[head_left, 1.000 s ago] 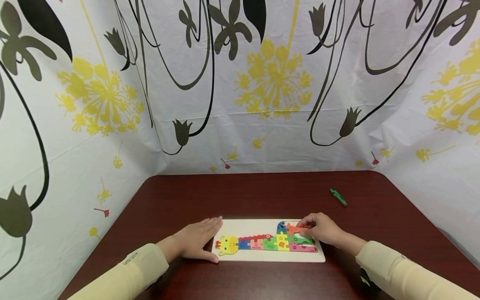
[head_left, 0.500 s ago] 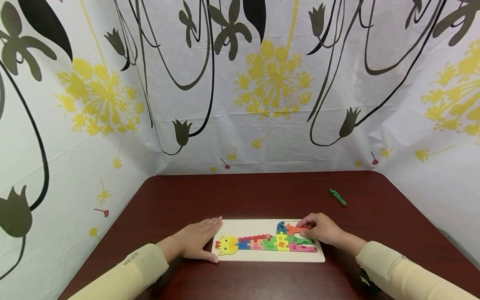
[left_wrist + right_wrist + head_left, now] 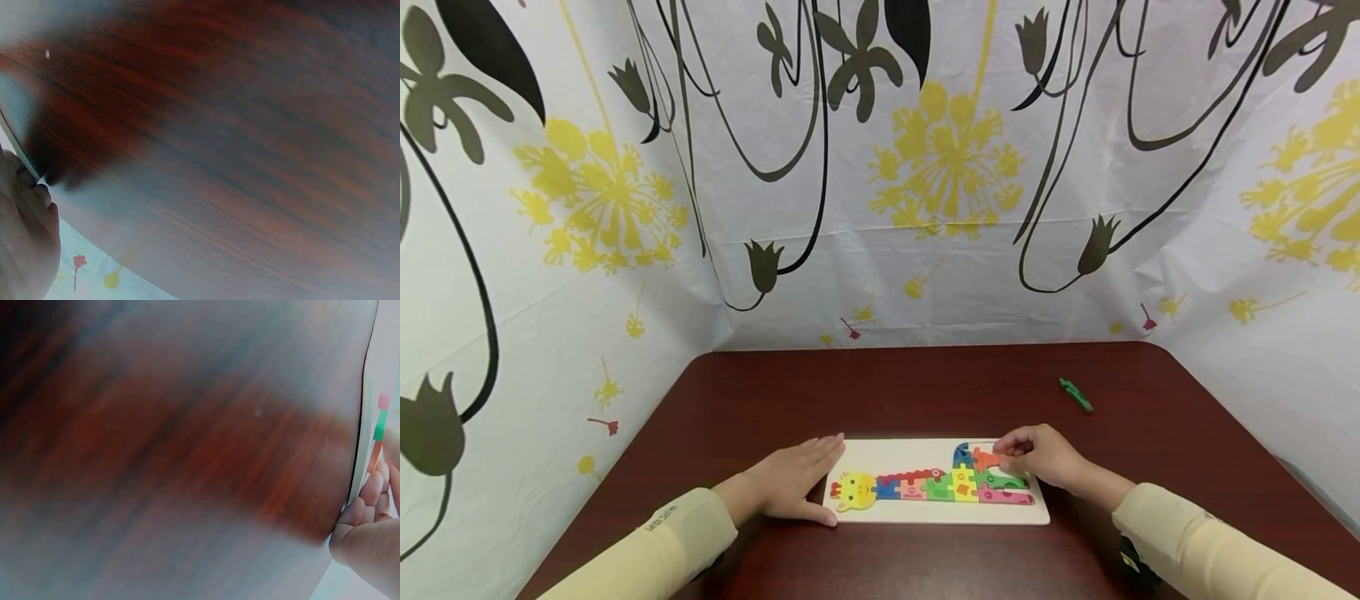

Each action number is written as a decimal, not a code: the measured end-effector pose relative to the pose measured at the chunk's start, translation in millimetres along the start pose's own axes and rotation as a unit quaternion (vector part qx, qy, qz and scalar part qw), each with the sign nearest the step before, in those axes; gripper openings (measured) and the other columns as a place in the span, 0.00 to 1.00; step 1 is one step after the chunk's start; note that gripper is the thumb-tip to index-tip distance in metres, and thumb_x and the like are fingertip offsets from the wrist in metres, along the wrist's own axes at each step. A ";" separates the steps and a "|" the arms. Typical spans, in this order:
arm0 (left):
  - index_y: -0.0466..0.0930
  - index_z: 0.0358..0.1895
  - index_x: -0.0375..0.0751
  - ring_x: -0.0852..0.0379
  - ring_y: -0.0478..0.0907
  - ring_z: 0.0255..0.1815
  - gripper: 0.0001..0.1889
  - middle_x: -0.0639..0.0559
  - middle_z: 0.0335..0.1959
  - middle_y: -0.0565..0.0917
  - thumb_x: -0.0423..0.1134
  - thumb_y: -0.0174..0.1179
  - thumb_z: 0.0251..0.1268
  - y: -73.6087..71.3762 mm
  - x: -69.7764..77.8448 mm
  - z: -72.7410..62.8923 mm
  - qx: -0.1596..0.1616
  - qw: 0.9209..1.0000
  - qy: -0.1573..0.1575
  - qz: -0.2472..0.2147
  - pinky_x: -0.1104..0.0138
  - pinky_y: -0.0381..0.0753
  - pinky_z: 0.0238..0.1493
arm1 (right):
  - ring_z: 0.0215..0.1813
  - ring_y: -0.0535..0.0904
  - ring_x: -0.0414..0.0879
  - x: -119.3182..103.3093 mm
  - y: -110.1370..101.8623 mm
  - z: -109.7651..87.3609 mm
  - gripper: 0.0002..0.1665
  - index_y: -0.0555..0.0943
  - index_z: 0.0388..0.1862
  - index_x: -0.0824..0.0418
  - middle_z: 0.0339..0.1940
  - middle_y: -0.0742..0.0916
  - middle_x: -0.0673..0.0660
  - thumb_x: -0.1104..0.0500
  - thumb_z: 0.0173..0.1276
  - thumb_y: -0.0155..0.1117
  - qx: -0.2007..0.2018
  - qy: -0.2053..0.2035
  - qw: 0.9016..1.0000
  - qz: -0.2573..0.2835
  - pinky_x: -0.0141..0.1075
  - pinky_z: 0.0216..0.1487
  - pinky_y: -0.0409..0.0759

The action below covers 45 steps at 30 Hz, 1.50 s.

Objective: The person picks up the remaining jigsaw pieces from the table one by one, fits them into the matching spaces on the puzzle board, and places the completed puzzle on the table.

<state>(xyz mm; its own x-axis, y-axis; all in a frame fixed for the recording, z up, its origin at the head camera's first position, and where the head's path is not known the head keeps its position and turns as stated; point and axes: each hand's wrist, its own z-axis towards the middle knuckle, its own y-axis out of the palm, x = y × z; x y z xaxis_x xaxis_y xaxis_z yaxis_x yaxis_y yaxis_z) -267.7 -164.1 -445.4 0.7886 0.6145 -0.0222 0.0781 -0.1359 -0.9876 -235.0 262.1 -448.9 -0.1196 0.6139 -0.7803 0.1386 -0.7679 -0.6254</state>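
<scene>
A pale puzzle board (image 3: 895,454) lies on the table, bearing a giraffe of colourful jigsaw pieces with a yellow head (image 3: 854,491) at the left. My left hand (image 3: 793,479) rests along the board's left edge, fingers straight and thumb spread toward the near corner. At the board's far right, my right hand (image 3: 1047,457) pinches an orange puzzle piece (image 3: 985,459) between thumb and fingers, beside the blue piece (image 3: 962,455) and above the green one (image 3: 1000,480). The right wrist view shows the orange piece's edge (image 3: 374,457) at the fingertips; part of it is hidden by the hand.
A separate green puzzle piece (image 3: 1077,395) lies on the dark red-brown table (image 3: 880,392), beyond the right hand. A white cloth with yellow and grey flowers (image 3: 947,167) hangs behind the table and along both sides.
</scene>
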 end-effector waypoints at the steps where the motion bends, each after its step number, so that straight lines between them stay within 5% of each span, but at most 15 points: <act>1: 0.44 0.78 0.41 0.53 0.46 0.77 0.58 0.48 0.79 0.47 0.82 0.37 0.55 -0.1 -0.1 0.0 -0.001 1.000 -0.001 0.000 0.58 0.51 0.73 | 0.35 0.72 0.47 0.2 -0.5 0.1 0.10 0.87 0.40 0.61 0.33 0.83 0.52 0.64 0.59 0.73 0.000 -0.001 1.000 0.006 0.35 0.32 0.73; 21: 0.45 0.78 0.41 0.53 0.46 0.77 0.57 0.48 0.79 0.48 0.82 0.37 0.55 1.0 -0.3 0.0 -0.001 1.000 -0.004 -0.002 0.58 0.52 0.73 | 0.40 0.74 0.49 -4.2 -22.9 6.1 0.18 0.82 0.51 0.68 0.38 0.83 0.56 0.61 0.64 0.69 0.049 0.019 0.998 0.044 0.39 0.38 0.78; 31: 0.44 0.79 0.41 0.54 0.45 0.77 0.58 0.48 0.79 0.47 0.82 0.35 0.54 3.1 -1.6 1.0 0.002 1.000 -0.001 0.002 0.58 0.51 0.73 | 0.48 0.77 0.54 -1.0 -40.5 8.9 0.23 0.80 0.56 0.68 0.47 0.83 0.60 0.54 0.67 0.67 0.106 0.053 0.992 0.040 0.45 0.45 0.78; 45: 0.45 0.79 0.42 0.53 0.46 0.77 0.58 0.49 0.79 0.47 0.82 0.36 0.54 3.7 -2.2 0.3 0.005 1.000 -0.006 -0.002 0.57 0.53 0.72 | 0.47 0.77 0.49 18.2 -68.4 14.4 0.28 0.75 0.62 0.69 0.49 0.80 0.61 0.51 0.70 0.63 0.186 0.073 0.978 0.052 0.38 0.43 0.79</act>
<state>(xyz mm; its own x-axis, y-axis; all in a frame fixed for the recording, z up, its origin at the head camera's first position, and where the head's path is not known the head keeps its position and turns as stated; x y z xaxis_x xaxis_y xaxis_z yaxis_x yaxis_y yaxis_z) -269.2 -165.7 -449.0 0.7806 0.6247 -0.0194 0.0753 -0.1249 -0.9893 -260.8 323.1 -420.2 0.0223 0.5268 -0.8497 -0.2276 -0.8249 -0.5174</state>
